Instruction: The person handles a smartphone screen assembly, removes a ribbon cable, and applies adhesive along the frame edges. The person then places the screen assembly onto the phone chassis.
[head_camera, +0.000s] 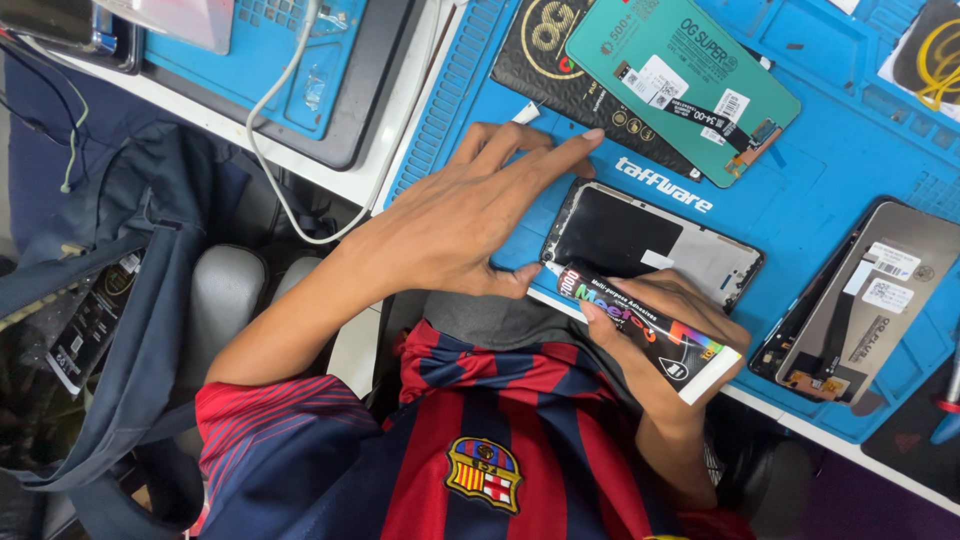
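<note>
Both hands are busy: my right hand (665, 320) is wrapped around the glue tube (640, 330), its tip at the phone frame's (650, 245) edge, while my left hand (470, 215), fingers spread, presses that dark, opened frame on the blue mat (830, 150). I think gluing is underway; next needs a slow, steady squeeze.

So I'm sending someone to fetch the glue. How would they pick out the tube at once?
On the blue work mat, find the opened phone frame near its front edge. The adhesive tube lies in the right hand, its nozzle at the frame's corner. It alone is slim, black with rainbow lettering and a white end.
</note>
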